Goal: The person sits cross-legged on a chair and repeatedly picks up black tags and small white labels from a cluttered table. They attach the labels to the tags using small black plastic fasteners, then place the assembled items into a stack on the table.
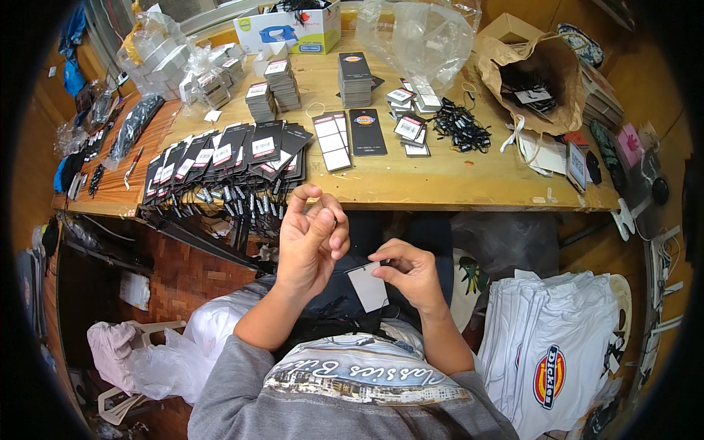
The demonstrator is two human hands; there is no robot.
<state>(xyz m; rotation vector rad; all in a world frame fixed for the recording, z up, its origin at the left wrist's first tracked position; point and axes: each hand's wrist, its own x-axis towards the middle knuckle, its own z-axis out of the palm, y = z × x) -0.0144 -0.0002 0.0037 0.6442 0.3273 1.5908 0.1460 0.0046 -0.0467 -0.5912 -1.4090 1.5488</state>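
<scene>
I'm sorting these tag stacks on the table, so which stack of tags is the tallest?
The dark stack near the table's far middle, right of the two shorter white-topped stacks, stands tallest, with a black top card.

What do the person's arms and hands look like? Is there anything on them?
Both forearms are bare. The left hand and right hand wear no gloves, and no rings or watch show. Grey sleeves are pushed up near the elbows.
</scene>
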